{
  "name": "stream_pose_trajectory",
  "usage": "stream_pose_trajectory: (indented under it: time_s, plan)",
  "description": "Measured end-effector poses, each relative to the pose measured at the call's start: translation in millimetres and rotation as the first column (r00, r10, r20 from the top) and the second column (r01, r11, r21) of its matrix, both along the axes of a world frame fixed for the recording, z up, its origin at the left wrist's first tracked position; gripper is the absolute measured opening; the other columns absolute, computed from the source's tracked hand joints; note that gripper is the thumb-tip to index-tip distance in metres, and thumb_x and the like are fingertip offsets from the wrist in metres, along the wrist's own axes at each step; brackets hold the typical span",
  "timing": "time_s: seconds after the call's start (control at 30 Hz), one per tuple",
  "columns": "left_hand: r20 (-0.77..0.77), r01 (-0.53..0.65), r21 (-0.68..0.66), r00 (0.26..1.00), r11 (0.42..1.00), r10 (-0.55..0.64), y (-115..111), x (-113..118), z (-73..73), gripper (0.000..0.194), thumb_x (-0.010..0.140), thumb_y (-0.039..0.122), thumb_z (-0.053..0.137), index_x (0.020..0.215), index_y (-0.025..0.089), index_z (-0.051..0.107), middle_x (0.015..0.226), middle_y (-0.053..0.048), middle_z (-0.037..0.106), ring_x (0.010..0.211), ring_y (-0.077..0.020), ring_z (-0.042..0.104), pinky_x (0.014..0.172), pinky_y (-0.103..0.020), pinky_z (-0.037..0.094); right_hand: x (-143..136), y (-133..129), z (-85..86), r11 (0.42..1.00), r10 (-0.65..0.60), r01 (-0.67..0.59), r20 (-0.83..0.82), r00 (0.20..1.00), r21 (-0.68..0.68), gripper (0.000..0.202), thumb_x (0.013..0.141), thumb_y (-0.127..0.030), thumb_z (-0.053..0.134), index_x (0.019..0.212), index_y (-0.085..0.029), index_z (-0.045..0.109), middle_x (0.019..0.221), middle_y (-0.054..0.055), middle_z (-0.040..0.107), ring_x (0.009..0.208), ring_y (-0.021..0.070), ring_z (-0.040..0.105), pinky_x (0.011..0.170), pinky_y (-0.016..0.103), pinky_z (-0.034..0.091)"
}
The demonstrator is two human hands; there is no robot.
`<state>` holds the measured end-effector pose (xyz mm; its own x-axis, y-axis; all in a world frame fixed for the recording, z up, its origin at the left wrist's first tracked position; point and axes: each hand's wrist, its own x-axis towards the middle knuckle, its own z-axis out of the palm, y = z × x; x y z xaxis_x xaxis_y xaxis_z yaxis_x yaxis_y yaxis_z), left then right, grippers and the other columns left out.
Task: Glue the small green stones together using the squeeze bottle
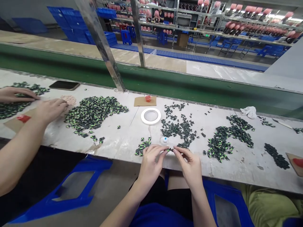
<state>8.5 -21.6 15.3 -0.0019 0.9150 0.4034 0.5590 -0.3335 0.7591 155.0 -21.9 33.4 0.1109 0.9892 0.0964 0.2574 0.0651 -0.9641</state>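
Observation:
My left hand (151,159) pinches a small black-and-green part (169,149) between thumb and fingertips at the table's front edge. The fingertips of my right hand (191,162) close on the dark end of the same part, or on a second piece against it; I cannot tell which. Beside my left hand lies a small pile of black-and-green parts (142,146). Beyond my hands are loose dark pieces (178,129) and a small white item with a blue tip (164,140). A white tape roll (151,123) lies flat farther back.
Large piles of black-and-green parts (92,113) (220,143) lie to either side. A red cup (148,98) sits on cardboard (139,101). At the left, another person's hands (48,110) work near a phone (64,85). A metal post (106,53) rises behind the table.

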Motion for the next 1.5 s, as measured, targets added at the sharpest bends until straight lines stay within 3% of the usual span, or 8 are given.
stream_pose_trajectory:
  time_s: [0.17, 0.37, 0.53, 0.63, 1.0, 1.1, 1.23, 1.5]
  plan:
    - [-0.009, 0.037, -0.027, 0.999, 0.999, -0.037, -1, -3, 0.1, 0.018, 0.09, 0.018, 0.054, 0.094, 0.025, 0.07, 0.088, -0.002, 0.075, 0.086, -0.0204, 0.066, 0.083, -0.038, 0.043, -1, 1, 0.1, 0.997, 0.07, -0.07, 0.01, 0.998, 0.021, 0.014, 0.08, -0.029, 0.065, 0.085, -0.024, 0.077, 0.087, 0.006, 0.076, 0.082, 0.0214, 0.071, 0.064, 0.029, 0.057]
    - [0.087, 0.11, -0.031, 0.99, 0.993, -0.107, 2, -6, 3.8, 0.017, 0.089, 0.017, 0.055, 0.09, 0.023, 0.071, 0.086, -0.003, 0.075, 0.084, -0.0205, 0.067, 0.083, -0.037, 0.046, -1, 0, -2.1, 0.994, 0.103, -0.101, -0.102, 0.989, 0.031, 0.011, 0.077, -0.026, 0.068, 0.081, -0.023, 0.077, 0.084, 0.006, 0.076, 0.08, 0.0214, 0.072, 0.067, 0.031, 0.06]
    - [0.184, 0.182, -0.066, 0.968, 0.981, -0.168, 4, -6, 14.1, 0.012, 0.084, 0.019, 0.061, 0.088, 0.022, 0.073, 0.085, -0.005, 0.075, 0.085, -0.0208, 0.067, 0.082, -0.035, 0.049, 1, -1, -4.9, 0.996, 0.054, -0.043, -0.161, 0.986, 0.074, 0.012, 0.074, -0.024, 0.071, 0.084, -0.021, 0.077, 0.078, 0.005, 0.074, 0.071, 0.0185, 0.07, 0.065, 0.03, 0.06]
    - [0.232, 0.174, -0.107, 0.962, 0.979, -0.146, 2, -4, 17.4, 0.01, 0.08, 0.02, 0.064, 0.085, 0.021, 0.074, 0.083, -0.005, 0.074, 0.084, -0.0205, 0.067, 0.081, -0.035, 0.051, 0, -3, -8.1, 0.994, 0.039, -0.019, -0.18, 0.983, 0.108, 0.018, 0.073, -0.022, 0.072, 0.091, -0.02, 0.074, 0.077, 0.004, 0.073, 0.068, 0.0173, 0.069, 0.064, 0.029, 0.06]
    - [0.311, 0.12, -0.179, 0.949, 0.977, -0.06, -4, 2, 22.4, 0.01, 0.076, 0.018, 0.065, 0.079, 0.022, 0.073, 0.081, -0.004, 0.072, 0.081, -0.0199, 0.067, 0.078, -0.034, 0.051, -2, -8, -14.9, 0.945, 0.042, -0.052, 0.038, 0.998, 0.323, 0.019, 0.079, -0.016, 0.064, 0.096, -0.021, 0.068, 0.075, 0.002, 0.067, 0.067, 0.014, 0.063, 0.06, 0.027, 0.055]
    - [0.279, 0.122, -0.175, 0.958, 0.977, -0.07, -5, 3, 21.1, 0.01, 0.078, 0.018, 0.064, 0.081, 0.022, 0.073, 0.083, -0.004, 0.072, 0.083, -0.0204, 0.067, 0.079, -0.034, 0.051, 0, -8, -14.9, 0.96, 0.04, -0.046, 0.029, 0.999, 0.276, 0.017, 0.078, -0.018, 0.064, 0.095, -0.021, 0.068, 0.076, 0.003, 0.068, 0.066, 0.0141, 0.063, 0.061, 0.027, 0.056]
    - [0.236, 0.2, -0.119, 0.957, 0.972, -0.168, -3, 1, 16.1, 0.012, 0.083, 0.02, 0.063, 0.088, 0.023, 0.073, 0.086, -0.004, 0.074, 0.087, -0.0208, 0.067, 0.082, -0.035, 0.048, 5, -6, -11.7, 0.985, 0.075, -0.063, -0.07, 0.995, 0.161, 0.023, 0.077, -0.022, 0.067, 0.1, -0.019, 0.067, 0.074, 0.003, 0.07, 0.065, 0.0143, 0.065, 0.065, 0.028, 0.058]
    - [0.023, 0.236, -0.046, 0.972, 0.971, -0.235, 0, -4, 14.2, 0.02, 0.091, 0.019, 0.053, 0.092, 0.027, 0.071, 0.084, -0.001, 0.075, 0.086, -0.0198, 0.066, 0.087, -0.039, 0.04, 11, -2, -6.7, 0.994, 0.109, -0.105, -0.158, 0.981, 0.035, 0.027, 0.07, -0.026, 0.073, 0.096, -0.019, 0.068, 0.074, 0.003, 0.071, 0.067, 0.016, 0.067, 0.065, 0.03, 0.059]
